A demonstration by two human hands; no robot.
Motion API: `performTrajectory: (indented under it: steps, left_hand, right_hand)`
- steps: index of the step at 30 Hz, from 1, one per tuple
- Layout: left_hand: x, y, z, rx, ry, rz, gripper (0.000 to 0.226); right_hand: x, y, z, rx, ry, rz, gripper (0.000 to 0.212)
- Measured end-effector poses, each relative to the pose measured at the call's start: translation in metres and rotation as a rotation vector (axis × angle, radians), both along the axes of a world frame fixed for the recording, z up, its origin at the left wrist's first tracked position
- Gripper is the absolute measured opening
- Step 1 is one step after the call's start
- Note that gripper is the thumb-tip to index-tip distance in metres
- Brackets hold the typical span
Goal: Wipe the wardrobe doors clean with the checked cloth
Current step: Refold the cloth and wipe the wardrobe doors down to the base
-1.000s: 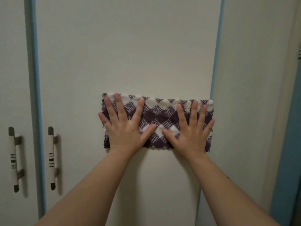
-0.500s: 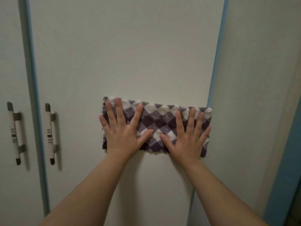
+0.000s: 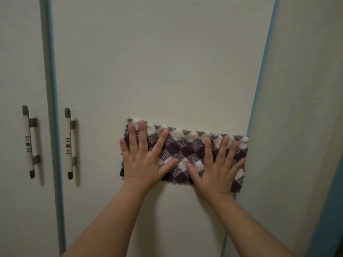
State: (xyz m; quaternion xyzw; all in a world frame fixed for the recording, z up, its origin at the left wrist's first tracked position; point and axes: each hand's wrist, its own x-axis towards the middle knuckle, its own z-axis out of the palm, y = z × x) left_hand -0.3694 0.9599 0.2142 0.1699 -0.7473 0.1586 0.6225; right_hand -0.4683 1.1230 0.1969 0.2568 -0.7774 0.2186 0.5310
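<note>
Against the door's (image 3: 157,71) right edge, both hands (image 3: 143,162) (image 3: 217,171), fingers spread wide, press the cloth (image 3: 187,151) flat; it could catch there.

Checked cloth (image 3: 187,151): dark purple and cream-white diamonds, some purple ones finely white-stitched. Wardrobe door (image 3: 157,71): pale cream, light blue strip (image 3: 259,86) along its right edge. Handles (image 3: 68,143): white, dark grey tips, grey bands mid-length.

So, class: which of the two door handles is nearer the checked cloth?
The right-hand handle, on the same door as the cloth; the other handle sits beyond the blue strip.
</note>
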Motion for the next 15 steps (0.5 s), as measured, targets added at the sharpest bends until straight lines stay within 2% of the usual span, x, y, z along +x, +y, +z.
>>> performTrajectory:
  steps: [6, 15]
  left_hand:
    - [0.024, -0.032, -0.003, -0.004, 0.003, 0.020, 0.085]
    - [0.062, -0.082, -0.014, 0.061, -0.038, 0.010, 0.085]
  right_hand:
    - [0.021, -0.029, -0.003, 0.033, -0.010, 0.019, 0.079]
    - [0.054, -0.088, -0.009, 0.030, 0.084, 0.038, 0.079]
